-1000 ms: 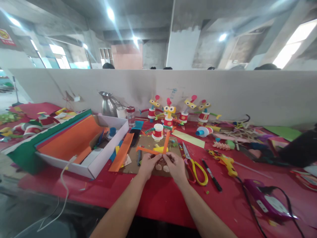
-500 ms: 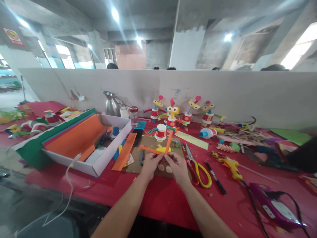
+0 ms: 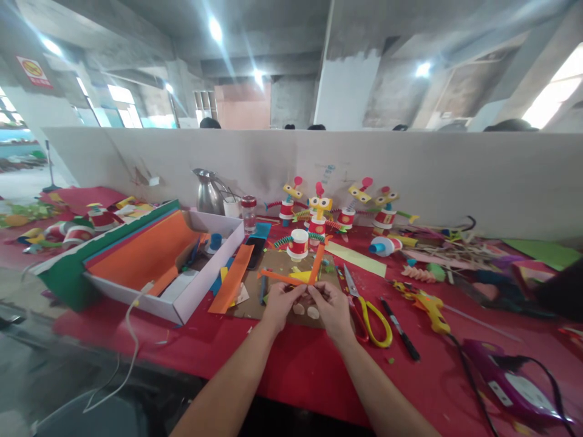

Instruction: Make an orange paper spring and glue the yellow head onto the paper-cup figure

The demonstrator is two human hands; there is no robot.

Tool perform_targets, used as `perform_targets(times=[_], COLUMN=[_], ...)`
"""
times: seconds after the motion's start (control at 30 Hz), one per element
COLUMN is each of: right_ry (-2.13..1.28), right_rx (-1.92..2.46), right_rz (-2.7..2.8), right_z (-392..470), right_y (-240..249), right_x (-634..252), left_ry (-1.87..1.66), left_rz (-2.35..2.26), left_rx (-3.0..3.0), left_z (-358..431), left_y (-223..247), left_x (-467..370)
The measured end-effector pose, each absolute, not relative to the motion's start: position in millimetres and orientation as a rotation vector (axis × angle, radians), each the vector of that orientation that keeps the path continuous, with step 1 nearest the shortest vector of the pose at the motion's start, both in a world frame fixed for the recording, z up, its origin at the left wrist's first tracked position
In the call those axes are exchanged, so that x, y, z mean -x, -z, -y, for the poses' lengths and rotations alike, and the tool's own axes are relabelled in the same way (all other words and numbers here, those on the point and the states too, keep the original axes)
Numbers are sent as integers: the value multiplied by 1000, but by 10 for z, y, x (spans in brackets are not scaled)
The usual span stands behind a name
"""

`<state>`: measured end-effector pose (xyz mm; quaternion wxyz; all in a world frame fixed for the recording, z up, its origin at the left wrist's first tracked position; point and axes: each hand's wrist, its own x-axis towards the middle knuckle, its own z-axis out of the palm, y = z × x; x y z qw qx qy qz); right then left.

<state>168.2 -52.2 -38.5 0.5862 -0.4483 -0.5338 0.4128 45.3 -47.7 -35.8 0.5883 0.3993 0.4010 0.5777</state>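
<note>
Two narrow orange paper strips (image 3: 317, 262) meet at a corner between my hands, one pointing left and the other pointing away from me. My left hand (image 3: 281, 303) pinches them near that corner. Close beside it, my right hand (image 3: 331, 306) is closed on the strips with thumb and fingers. Beneath lies a cardboard sheet (image 3: 246, 309) with paper scraps. Just beyond the strips stands a red and white paper cup (image 3: 299, 244) with green coiled paper arms. A yellow paper piece (image 3: 299, 276) is partly hidden behind the strips.
Yellow-handled scissors (image 3: 378, 325), a black marker (image 3: 401, 331) and a yellow glue gun (image 3: 432, 309) lie to the right. A white box (image 3: 186, 303) with coloured paper stands left. Several finished cup figures (image 3: 320, 209) line the back near a metal jug (image 3: 208, 193).
The strip on the right has tilted a little to the right, and the corner between the strips has opened slightly. Both hands keep their pinch. The view has shifted slightly.
</note>
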Motion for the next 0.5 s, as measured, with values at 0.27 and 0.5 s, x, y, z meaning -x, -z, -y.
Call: perform_targets(times=[0.27, 0.5], right_ry=[-974, -961], right_rx=[1018, 1045], right_rz=[1246, 1231], right_z=[520, 516], right_y=[393, 399], right_x=[-1679, -1697], left_ry=[-1379, -1363], left_rz=[-923, -976], left_rx=[-984, -990], left_z=[468, 497], left_y=[377, 325], left_x=[-451, -463])
